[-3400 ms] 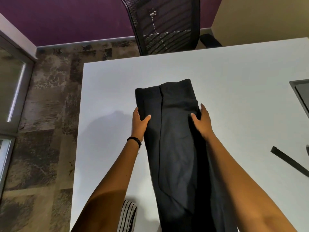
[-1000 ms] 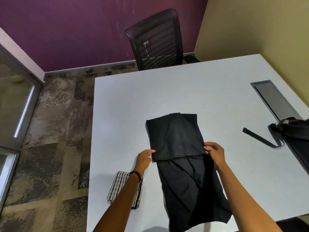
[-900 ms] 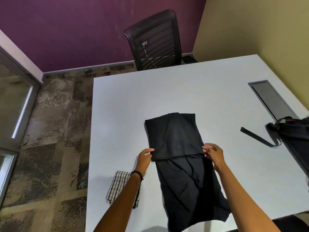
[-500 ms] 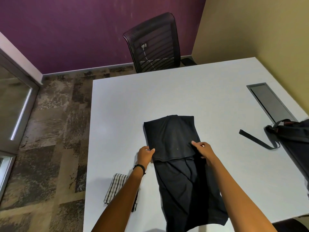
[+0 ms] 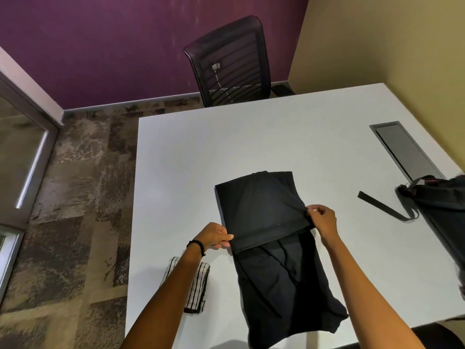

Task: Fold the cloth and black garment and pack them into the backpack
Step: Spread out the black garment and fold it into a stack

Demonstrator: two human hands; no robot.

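The black garment lies on the white table, its far part folded back over its near part, which runs to the table's front edge. My left hand pinches the left corner of the folded flap's near edge. My right hand pinches the right corner and lifts it slightly. A folded striped cloth lies near the left front edge, partly under my left forearm. The black backpack sits at the right edge, cut off by the frame, with a strap trailing left.
A black mesh office chair stands behind the table's far edge. A grey cable hatch is set into the table at the right. Patterned carpet lies to the left, a glass door frame at the far left.
Both hands folded the garment's far end toward me. In the last half second my right hand moved from on top of the flap out to its right corner and raised it.
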